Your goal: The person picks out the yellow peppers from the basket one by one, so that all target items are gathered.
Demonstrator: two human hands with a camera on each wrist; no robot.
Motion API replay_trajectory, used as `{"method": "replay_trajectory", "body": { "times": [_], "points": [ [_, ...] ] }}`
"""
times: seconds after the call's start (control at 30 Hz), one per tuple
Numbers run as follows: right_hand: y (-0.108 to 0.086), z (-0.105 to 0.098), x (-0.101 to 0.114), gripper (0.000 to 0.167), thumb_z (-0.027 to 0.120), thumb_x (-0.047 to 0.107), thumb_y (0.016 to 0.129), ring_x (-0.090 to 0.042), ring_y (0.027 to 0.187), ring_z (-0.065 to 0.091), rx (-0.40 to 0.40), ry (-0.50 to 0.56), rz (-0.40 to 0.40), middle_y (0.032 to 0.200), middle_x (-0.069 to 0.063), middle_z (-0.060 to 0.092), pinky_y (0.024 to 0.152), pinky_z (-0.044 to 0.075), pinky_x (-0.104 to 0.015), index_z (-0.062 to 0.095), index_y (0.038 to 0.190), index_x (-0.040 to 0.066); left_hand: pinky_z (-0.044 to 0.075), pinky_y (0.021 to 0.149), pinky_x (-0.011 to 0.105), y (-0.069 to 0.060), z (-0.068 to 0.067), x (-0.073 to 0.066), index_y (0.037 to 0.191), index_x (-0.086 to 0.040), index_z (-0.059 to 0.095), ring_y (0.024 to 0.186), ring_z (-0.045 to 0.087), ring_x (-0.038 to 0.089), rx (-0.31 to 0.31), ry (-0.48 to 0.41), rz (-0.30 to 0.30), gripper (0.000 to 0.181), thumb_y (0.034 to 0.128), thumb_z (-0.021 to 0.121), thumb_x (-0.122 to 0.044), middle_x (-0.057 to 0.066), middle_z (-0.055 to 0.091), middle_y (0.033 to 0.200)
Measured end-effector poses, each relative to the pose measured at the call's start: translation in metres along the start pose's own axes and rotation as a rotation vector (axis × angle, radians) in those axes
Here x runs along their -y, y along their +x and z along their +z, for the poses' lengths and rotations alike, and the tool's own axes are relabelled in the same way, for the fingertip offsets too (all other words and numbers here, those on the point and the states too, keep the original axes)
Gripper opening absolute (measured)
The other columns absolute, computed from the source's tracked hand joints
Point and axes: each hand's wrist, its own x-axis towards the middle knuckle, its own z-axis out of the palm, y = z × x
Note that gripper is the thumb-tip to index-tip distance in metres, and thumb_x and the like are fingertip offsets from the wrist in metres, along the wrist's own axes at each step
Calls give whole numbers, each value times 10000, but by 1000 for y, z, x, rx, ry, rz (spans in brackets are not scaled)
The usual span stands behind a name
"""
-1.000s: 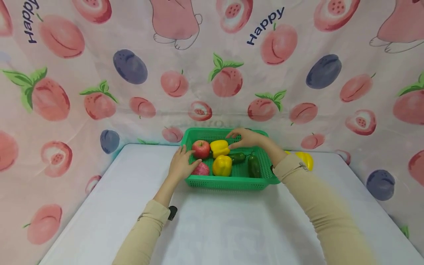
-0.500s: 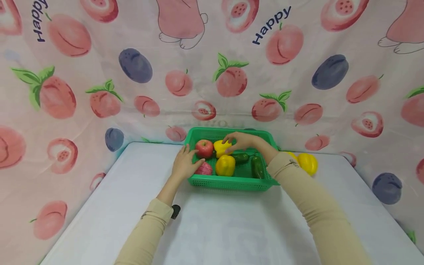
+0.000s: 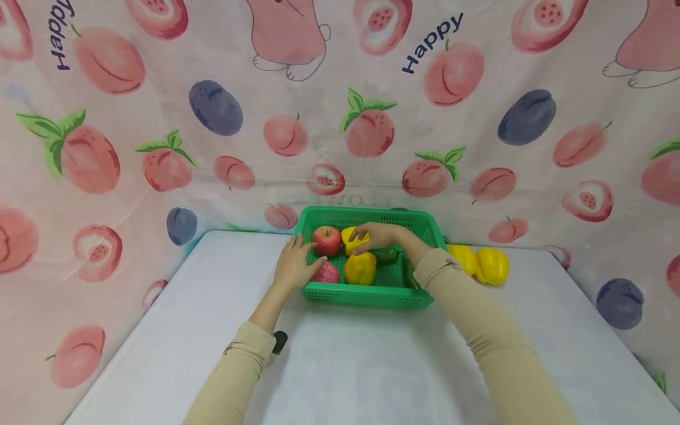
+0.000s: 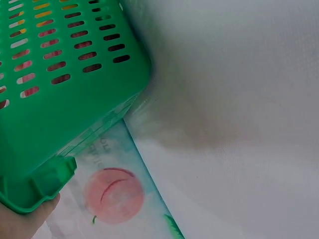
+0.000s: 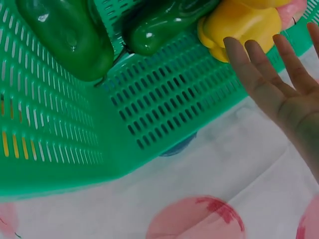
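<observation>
A green basket point(image 3: 366, 297) holds a red apple point(image 3: 326, 242), a pink fruit point(image 3: 325, 273), two yellow peppers point(image 3: 360, 270) and two green vegetables point(image 3: 386, 255). My left hand point(image 3: 294, 267) lies over its left rim, fingers extended, thumb by the pink fruit; in the left wrist view that hand point(image 4: 25, 219) touches the basket's rim point(image 4: 47, 184). Above the rear yellow pepper point(image 3: 348, 243), partly covering it, is my right hand point(image 3: 378, 235), fingers bent slightly downward. The right wrist view has this hand point(image 5: 294, 99) with fingers spread beside a yellow pepper point(image 5: 244, 25); contact is unclear.
Two more yellow peppers point(image 3: 491, 265) lie on the white table point(image 3: 350, 366) outside the basket, close to its right side and behind my right sleeve. A fruit-patterned cloth point(image 3: 329, 147) hangs behind the table.
My right hand has moved left and lower, over the yellow peppers. The left hand has stayed at the basket's left rim. The head view has shifted slightly.
</observation>
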Motion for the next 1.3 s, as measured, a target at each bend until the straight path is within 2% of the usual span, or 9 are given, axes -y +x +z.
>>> {"method": "replay_trajectory", "body": {
  "times": [0.17, 0.27, 0.53, 0.97, 1.1, 1.3],
  "points": [
    [7, 6, 0, 510, 595, 295, 923, -392, 1366, 305, 73, -8, -36, 1488, -194, 324, 1038, 404, -529, 462, 1368, 86, 182, 1172, 518, -1, -1, 1, 1334, -45, 517, 1430, 178, 412, 5, 0, 2, 573, 930, 529, -451, 278, 265, 1500],
    [10, 10, 0, 499, 598, 301, 920, -382, 1374, 291, 98, -27, -35, 1496, -182, 309, 1050, 394, -520, 466, 1363, 110, 186, 1169, 522, -1, -1, 0, 1332, -41, 518, 1428, 181, 416, 10, 0, 6, 576, 928, 533, -450, 279, 269, 1498],
    [17, 14, -3, 588, 559, 358, 935, -368, 1361, 317, 160, 30, 91, 1522, -166, 271, 992, 428, -581, 363, 1435, 116, 181, 1172, 518, 1, 0, -1, 1337, -51, 515, 1433, 174, 407, 4, 0, 1, 580, 926, 529, -461, 271, 262, 1505],
    [25, 19, 3, 610, 531, 368, 949, -328, 1319, 378, 203, -1, 175, 1518, -137, 266, 925, 517, -459, 324, 1458, 105, 188, 1174, 505, -1, -3, 0, 1334, -55, 521, 1427, 195, 410, -1, 7, -3, 568, 929, 527, -455, 270, 269, 1502],
    [27, 19, 5, 592, 528, 331, 954, -325, 1295, 401, 221, 1, 188, 1507, -148, 268, 928, 518, -449, 322, 1454, 91, 191, 1174, 500, -1, -3, 0, 1330, -53, 526, 1426, 199, 408, -5, 4, 1, 572, 927, 529, -459, 271, 277, 1497],
    [26, 17, 5, 523, 550, 296, 935, -289, 1198, 445, 243, -75, 158, 1445, -154, 332, 880, 535, -395, 389, 1386, 87, 188, 1177, 492, -1, -1, -1, 1336, -56, 522, 1428, 197, 404, 1, 9, -3, 576, 926, 531, -461, 268, 274, 1500]
  ]
}}
